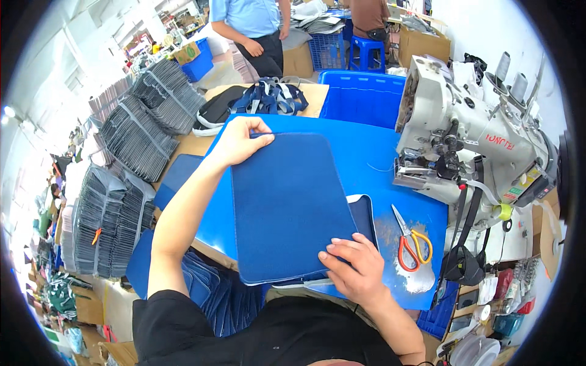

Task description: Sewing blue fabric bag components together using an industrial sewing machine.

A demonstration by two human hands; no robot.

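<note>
A rectangular navy fabric panel (pixel 287 201) with rounded corners is held over the blue tabletop (pixel 377 146). My left hand (pixel 246 140) pinches its top edge near the upper left corner. My right hand (pixel 356 271) grips its lower right corner, fingers bent over the surface. Beneath the panel's right side another dark piece with a pale border (pixel 361 213) shows. Scissors with red and yellow handles (pixel 409 247) lie on the table to the right of my right hand.
A sewing machine (pixel 470 146) stands right. Strapped stacks of grey panels (pixel 131 137) and more navy pieces (pixel 207 287) are left. A blue bin (pixel 360 100) and webbing straps (pixel 268 97) sit beyond the table. Two people (pixel 247 33) (pixel 366 21) are further back.
</note>
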